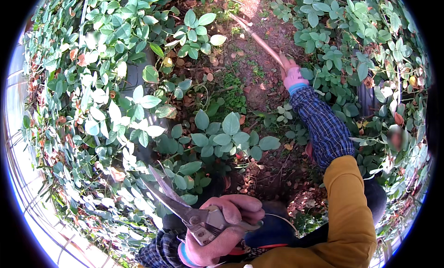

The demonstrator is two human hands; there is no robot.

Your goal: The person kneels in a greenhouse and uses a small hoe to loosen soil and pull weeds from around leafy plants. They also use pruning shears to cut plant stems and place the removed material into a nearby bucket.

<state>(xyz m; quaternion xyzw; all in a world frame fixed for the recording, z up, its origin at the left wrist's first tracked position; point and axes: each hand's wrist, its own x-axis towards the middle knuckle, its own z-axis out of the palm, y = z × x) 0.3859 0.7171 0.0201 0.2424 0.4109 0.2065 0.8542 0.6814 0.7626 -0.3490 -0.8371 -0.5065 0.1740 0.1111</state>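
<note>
At the bottom of the view my left hand (222, 226), in a pink work glove, is closed around pruning shears (194, 216). Their long metal blades stand slightly apart and point up and left over the leaves. My right hand (293, 73), gloved in pink with a checked sleeve cover behind it, reaches forward over the soil path. Its fingers hold the near end of a long, thin, pinkish-brown stick or pole (265, 46), which slants up and left. Part of the right fingers is turned away from view. A leafy plant stem (230, 134) rises between the two hands.
Dense leafy bushes (121, 28) line the left side, and more bushes (329, 56) line the right. Between them runs a soil path (256, 84) with dry leaves and small weeds. A dark blue rounded thing (272, 230) lies close by my body. Pale sheeting (17, 101) edges the far left.
</note>
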